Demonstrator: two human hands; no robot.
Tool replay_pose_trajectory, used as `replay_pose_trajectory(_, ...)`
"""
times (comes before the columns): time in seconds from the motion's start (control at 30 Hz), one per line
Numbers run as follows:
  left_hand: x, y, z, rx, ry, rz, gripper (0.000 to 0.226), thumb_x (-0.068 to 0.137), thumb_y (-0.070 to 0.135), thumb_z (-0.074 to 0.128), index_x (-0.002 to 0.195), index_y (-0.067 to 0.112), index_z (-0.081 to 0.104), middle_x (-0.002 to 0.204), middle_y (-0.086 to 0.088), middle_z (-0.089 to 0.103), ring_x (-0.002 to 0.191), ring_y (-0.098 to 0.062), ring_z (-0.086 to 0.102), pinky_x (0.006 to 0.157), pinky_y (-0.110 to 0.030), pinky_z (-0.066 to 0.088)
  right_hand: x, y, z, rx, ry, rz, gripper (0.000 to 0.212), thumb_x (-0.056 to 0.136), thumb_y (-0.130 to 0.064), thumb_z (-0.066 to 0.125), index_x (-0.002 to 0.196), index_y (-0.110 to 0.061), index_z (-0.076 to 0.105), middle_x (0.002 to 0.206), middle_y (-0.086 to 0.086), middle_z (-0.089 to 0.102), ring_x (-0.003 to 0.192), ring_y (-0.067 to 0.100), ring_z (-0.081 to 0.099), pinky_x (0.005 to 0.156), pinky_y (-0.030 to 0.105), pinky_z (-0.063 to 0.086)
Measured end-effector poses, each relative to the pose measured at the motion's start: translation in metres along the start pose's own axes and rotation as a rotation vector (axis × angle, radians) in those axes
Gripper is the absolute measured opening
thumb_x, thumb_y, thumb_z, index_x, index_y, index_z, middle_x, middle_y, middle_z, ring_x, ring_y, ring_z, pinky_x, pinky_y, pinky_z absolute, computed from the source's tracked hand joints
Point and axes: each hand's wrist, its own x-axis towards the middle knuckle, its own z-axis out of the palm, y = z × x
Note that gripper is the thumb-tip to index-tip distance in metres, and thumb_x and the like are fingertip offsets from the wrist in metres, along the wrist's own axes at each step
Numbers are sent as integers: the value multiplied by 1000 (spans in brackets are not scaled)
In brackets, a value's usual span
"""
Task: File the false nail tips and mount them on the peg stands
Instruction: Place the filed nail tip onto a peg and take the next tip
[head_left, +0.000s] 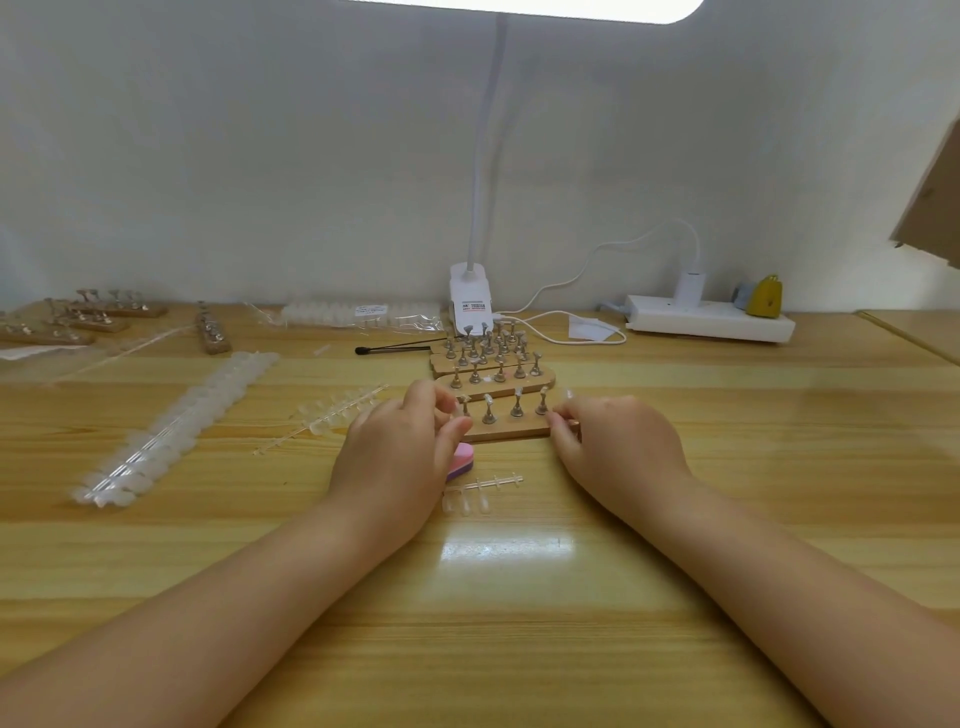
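I see the near wooden peg stand (511, 427) on the table (571, 597): metal pegs upright, pale clear tips seated on top. My left hand (400, 457) pinches its left end; my right hand (618, 447) pinches a clear nail tip (565, 395) beside the right end

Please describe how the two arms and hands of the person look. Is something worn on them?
Both forearms are bare up to the frame's bottom edge, with no sleeves in view. The left hand and right hand wear no gloves; no watch, bracelet or ring is visible.
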Motion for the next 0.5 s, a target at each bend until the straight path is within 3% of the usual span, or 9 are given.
replay_pose_trajectory(0.13, 0, -2, 0, -64, -12, -31, 7, 97, 35, 48, 98, 30, 44, 77, 25, 49, 91, -12, 54, 83, -32, 40, 5, 3, 1, 74, -32, 16, 33, 98, -36, 44, 92, -19, 72, 76, -1, 65, 77, 23, 60, 54, 30, 41)
replay_pose_trajectory(0.23, 0, -3, 0, -84, -19, -50, 7, 97, 38, 46, 99, 31, 44, 83, 19, 55, 93, -14, 57, 81, -33, 43, 7, 3, 2, 102, -32, 32, 32, 98, -37, 45, 102, -22, 73, 85, 0, 70, 82, 23, 62, 62, 32, 49)
replay_pose_trajectory(0.5, 0, -3, 0, -161, -30, -112, 13, 98, 39, 43, 104, 28, 46, 92, 10, 66, 95, -16, 61, 82, -37, 48, 8, 3, 5, 76, -12, 53, 33, 98, -37, 44, 98, -21, 73, 80, -1, 68, 77, 21, 60, 56, 28, 44)
